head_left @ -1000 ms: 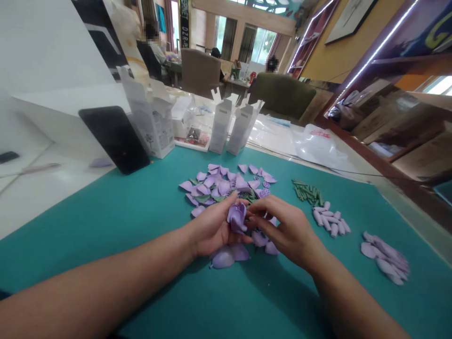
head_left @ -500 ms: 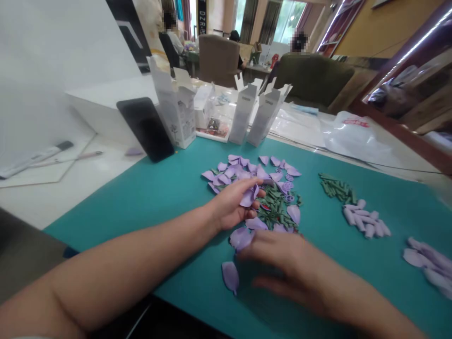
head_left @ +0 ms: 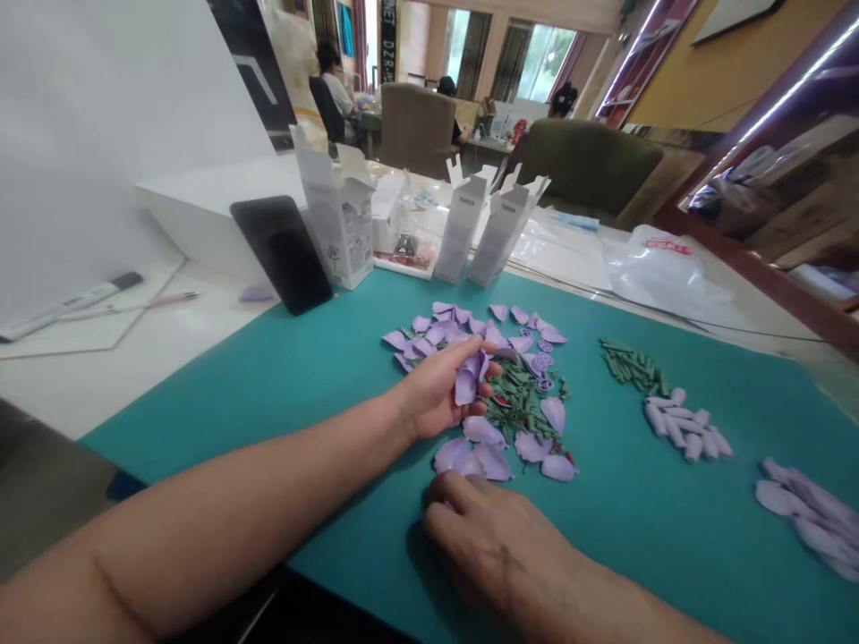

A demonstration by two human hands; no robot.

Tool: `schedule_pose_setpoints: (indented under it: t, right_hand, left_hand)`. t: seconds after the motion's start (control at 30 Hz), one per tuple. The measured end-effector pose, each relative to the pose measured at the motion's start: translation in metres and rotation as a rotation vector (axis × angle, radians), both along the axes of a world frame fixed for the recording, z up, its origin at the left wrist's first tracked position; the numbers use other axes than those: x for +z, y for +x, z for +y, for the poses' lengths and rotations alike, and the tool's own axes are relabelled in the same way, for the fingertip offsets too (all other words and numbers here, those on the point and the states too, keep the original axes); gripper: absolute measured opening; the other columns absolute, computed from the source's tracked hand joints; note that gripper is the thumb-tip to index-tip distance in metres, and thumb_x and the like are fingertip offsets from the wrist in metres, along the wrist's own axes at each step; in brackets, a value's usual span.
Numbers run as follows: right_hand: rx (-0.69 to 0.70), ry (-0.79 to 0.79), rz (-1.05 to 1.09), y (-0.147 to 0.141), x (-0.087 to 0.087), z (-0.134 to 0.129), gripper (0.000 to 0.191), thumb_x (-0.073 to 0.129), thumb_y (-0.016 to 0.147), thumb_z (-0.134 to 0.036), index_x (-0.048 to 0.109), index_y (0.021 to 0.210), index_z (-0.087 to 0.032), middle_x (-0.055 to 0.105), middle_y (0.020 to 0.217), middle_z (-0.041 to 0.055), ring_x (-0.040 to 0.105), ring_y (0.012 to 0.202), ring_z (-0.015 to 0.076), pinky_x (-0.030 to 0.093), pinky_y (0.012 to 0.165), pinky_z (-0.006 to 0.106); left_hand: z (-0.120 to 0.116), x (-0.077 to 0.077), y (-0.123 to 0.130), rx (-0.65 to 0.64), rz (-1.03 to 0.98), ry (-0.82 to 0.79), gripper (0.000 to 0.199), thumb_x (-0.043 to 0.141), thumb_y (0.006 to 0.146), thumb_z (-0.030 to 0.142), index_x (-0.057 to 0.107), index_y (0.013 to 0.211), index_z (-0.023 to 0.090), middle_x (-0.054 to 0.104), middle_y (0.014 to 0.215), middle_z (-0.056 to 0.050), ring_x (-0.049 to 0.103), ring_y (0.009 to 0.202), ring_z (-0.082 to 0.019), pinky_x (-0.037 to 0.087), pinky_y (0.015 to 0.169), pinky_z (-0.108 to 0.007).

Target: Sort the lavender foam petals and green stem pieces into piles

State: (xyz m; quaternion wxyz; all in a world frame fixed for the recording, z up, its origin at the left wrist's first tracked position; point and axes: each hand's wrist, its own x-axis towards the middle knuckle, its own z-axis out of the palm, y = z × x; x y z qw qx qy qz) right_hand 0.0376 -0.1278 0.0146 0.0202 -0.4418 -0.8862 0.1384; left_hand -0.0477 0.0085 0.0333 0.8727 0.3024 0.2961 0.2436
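Note:
My left hand (head_left: 439, 394) is curled palm-up around several purple plastic petals (head_left: 468, 380), above the near left side of a mixed pile. In that pile, small green plastic parts (head_left: 520, 394) lie among loose purple petals (head_left: 493, 462) and little purple ring-shaped pieces (head_left: 543, 361). Closer to me, my right hand (head_left: 487, 537) rests low over the mat, just below the nearest petals. Its fingers are bent and closed, and whatever they hold is hidden beneath the hand.
The teal mat (head_left: 268, 394) also bears green sticks (head_left: 631, 365), pale purple tubes (head_left: 688, 425) and longer purple pieces (head_left: 809, 519) at right. Behind stand a black phone-like slab (head_left: 282, 255), white boxes (head_left: 463, 228) and a plastic bag (head_left: 664, 264). People sit farther back.
My right hand has moved left and towards me, its fingers closing over the spot where a single petal lay; that petal is now out of sight. My left hand stays put with its petals.

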Motion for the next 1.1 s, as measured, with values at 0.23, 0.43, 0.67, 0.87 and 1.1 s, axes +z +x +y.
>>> schedule_pose_setpoints:
  t: [0.23, 0.43, 0.67, 0.87, 1.1]
  right_hand:
    - [-0.077, -0.107, -0.030, 0.001, 0.011, 0.000, 0.019, 0.051, 0.076, -0.002, 0.056, 0.084, -0.018, 0.058, 0.091, 0.0070, 0.047, 0.064, 0.0146, 0.028, 0.050, 0.026]
    - [-0.151, -0.270, 0.236, 0.024, 0.042, 0.007, 0.018, 0.051, 0.081, -0.003, 0.050, 0.077, -0.020, 0.059, 0.086, 0.0009, 0.053, 0.069, 0.0115, 0.040, 0.058, 0.022]
    - [-0.414, 0.286, 0.620, 0.049, 0.048, 0.026, 0.015, 0.048, 0.094, -0.015, 0.060, 0.091, -0.024, 0.064, 0.091, 0.0042, 0.062, 0.085, 0.0167, 0.051, 0.071, 0.027]
    - [-0.355, 0.345, 0.573, 0.050, 0.030, 0.032, 0.025, 0.044, 0.095, -0.015, 0.061, 0.110, -0.025, 0.064, 0.122, 0.0084, 0.056, 0.121, 0.0228, 0.050, 0.096, 0.038]
    - [-0.464, 0.397, 0.358, 0.066, 0.034, 0.034, 0.012, 0.053, 0.091, -0.016, 0.063, 0.089, -0.021, 0.063, 0.086, 0.0052, 0.060, 0.079, 0.0192, 0.048, 0.065, 0.031]
  left_hand:
    - [-0.001, 0.004, -0.001, 0.016, 0.007, -0.018, 0.022, 0.044, 0.097, 0.039, 0.058, 0.097, 0.020, 0.057, 0.077, 0.000, 0.054, 0.053, -0.008, 0.042, 0.046, -0.019]
    - [-0.003, 0.004, 0.000, 0.004, 0.006, -0.036, 0.026, 0.041, 0.098, 0.040, 0.058, 0.099, 0.021, 0.058, 0.078, 0.000, 0.056, 0.053, -0.009, 0.043, 0.045, -0.020]
    - [-0.009, 0.002, 0.001, -0.052, 0.024, -0.046, 0.035, 0.036, 0.098, 0.048, 0.057, 0.101, 0.020, 0.057, 0.072, 0.001, 0.055, 0.052, -0.010, 0.043, 0.045, -0.020]
    - [-0.014, 0.003, 0.002, -0.134, -0.008, -0.078, 0.036, 0.034, 0.099, 0.048, 0.056, 0.097, 0.019, 0.054, 0.067, 0.002, 0.054, 0.051, -0.010, 0.041, 0.043, -0.019]
    - [-0.008, 0.005, 0.000, -0.011, 0.003, -0.026, 0.012, 0.054, 0.093, 0.028, 0.057, 0.100, 0.019, 0.056, 0.074, 0.002, 0.050, 0.049, -0.005, 0.035, 0.039, -0.015]
